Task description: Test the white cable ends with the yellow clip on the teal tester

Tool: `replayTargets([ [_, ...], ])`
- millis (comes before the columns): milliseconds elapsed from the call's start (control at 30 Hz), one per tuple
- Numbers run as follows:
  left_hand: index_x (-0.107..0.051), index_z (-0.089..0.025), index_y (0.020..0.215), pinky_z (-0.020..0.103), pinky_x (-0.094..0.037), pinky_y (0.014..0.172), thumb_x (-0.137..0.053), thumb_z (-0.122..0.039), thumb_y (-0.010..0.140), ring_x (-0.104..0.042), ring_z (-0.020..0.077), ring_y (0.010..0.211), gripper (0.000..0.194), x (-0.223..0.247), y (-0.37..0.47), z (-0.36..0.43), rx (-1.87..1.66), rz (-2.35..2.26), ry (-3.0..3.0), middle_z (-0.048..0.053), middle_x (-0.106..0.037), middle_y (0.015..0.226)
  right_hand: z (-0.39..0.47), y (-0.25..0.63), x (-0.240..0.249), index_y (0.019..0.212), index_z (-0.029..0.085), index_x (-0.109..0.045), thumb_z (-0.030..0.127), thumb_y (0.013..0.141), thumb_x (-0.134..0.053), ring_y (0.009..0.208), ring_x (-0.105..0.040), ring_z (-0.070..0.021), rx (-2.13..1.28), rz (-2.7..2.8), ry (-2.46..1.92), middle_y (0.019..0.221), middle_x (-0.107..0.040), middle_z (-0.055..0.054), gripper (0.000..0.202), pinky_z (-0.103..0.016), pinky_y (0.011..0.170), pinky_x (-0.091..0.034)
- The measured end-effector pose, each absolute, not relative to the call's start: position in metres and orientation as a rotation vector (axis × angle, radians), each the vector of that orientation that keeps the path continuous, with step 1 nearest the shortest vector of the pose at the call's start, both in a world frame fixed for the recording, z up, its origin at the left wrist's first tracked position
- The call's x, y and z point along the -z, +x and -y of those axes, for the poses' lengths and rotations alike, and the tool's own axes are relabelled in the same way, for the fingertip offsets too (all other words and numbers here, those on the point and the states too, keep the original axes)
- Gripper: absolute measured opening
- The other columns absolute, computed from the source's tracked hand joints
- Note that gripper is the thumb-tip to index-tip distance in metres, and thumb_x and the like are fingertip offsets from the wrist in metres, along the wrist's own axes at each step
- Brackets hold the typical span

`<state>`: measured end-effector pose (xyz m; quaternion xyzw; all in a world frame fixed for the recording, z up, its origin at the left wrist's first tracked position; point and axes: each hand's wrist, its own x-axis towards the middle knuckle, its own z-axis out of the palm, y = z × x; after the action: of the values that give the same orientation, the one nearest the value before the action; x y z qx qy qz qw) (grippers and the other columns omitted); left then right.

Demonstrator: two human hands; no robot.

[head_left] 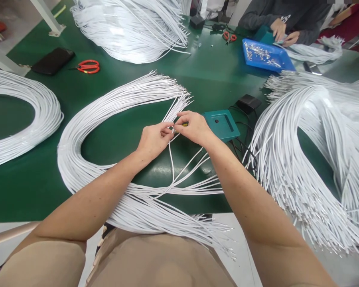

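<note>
My left hand (157,139) is closed in a pinch on a thin white cable (171,159), which hangs down from its fingertips towards the lower strands. Thumb and forefinger of my right hand (194,126) come together right beside the left fingertips. A small yellow bit (184,124) shows at the right fingers, but what they grip is mostly hidden. Both hands are over the open side of a curved bundle of white cables (74,139), whose upper ends have metal tips. Just right of my right hand lies a teal device with a recessed top (223,124).
More white cable bundles lie at left (48,107), at the back (128,32) and at right (275,131). Red-handled scissors (89,66), a black pouch (53,61), a black adapter (248,103) and a blue tray (266,56) of small parts share the green table. A co-worker's hands (283,34) work behind the tray.
</note>
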<state>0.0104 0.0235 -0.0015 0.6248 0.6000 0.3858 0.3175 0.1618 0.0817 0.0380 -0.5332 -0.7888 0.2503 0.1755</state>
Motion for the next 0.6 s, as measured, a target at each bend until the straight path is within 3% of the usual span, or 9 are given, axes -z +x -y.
replayTargets([
  [300, -0.071, -0.018, 0.107, 0.025, -0.053, 0.084, -0.064, -0.02, 0.075, -0.071, 0.0143, 0.075, 0.032, -0.0024, 0.0106, -0.0232, -1.021, -1.581, 1.628, 0.0, -0.076, 0.081, -0.081, 0.1614, -0.0365, 0.065, 0.017, -0.067, 0.018, 0.069, -0.06, 0.093, -0.063, -0.0208, -0.767, 2.171, -1.589, 0.101, -0.071, -0.005, 0.008, -0.031, 0.083, -0.046],
  [467, -0.071, -0.018, 0.108, 0.026, -0.053, 0.085, -0.065, -0.022, 0.074, -0.071, 0.015, 0.076, 0.034, -0.0006, 0.0092, -0.0241, -1.039, -1.559, 1.607, 0.001, -0.076, 0.083, -0.0766, 0.167, -0.0399, 0.08, 0.018, -0.071, 0.021, 0.076, -0.056, 0.082, -0.061, -0.0192, -0.668, 2.202, -1.632, 0.093, -0.072, -0.004, 0.016, -0.031, 0.078, -0.045],
  [600, -0.071, -0.019, 0.107, 0.026, -0.053, 0.084, -0.063, -0.023, 0.075, -0.071, 0.0152, 0.076, 0.033, -0.0009, 0.0097, -0.0239, -1.019, -1.574, 1.614, 0.001, -0.076, 0.082, -0.0723, 0.1657, -0.0321, 0.084, 0.018, -0.07, 0.023, 0.08, -0.058, 0.088, -0.061, -0.0184, -0.644, 2.296, -1.439, 0.099, -0.071, -0.005, 0.014, -0.029, 0.079, -0.044],
])
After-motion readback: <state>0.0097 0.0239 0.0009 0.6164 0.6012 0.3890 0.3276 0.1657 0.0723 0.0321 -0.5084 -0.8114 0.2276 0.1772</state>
